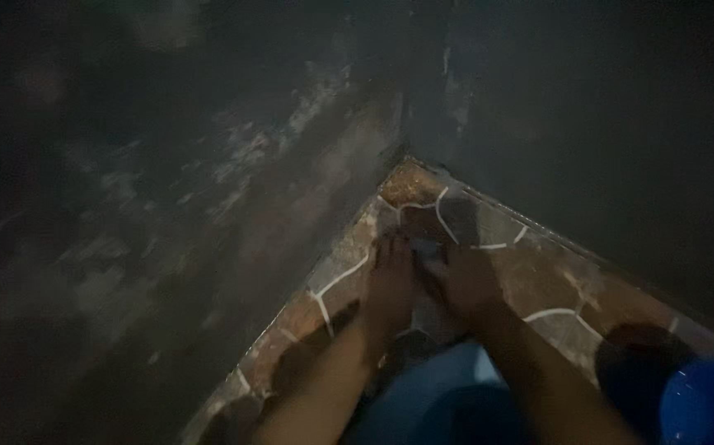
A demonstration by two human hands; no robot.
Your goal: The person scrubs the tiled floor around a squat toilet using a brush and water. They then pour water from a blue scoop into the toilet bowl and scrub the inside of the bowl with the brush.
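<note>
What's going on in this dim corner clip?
A person reaches both hands down into the corner of a stone-patterned floor where two dark, stained walls meet. The left hand and right hand press close together on the floor, around something small and pale that is too blurred to identify. A blue round container sits at the lower right. The picture is too dark to show the grip.

Very dim, grainy view. Weak light from near the camera falls on the stone floor [538,280] in the corner; the walls [167,206] fade into blackness. Edges are soft and blurred, and dark shadows lie beside the forearms.
</note>
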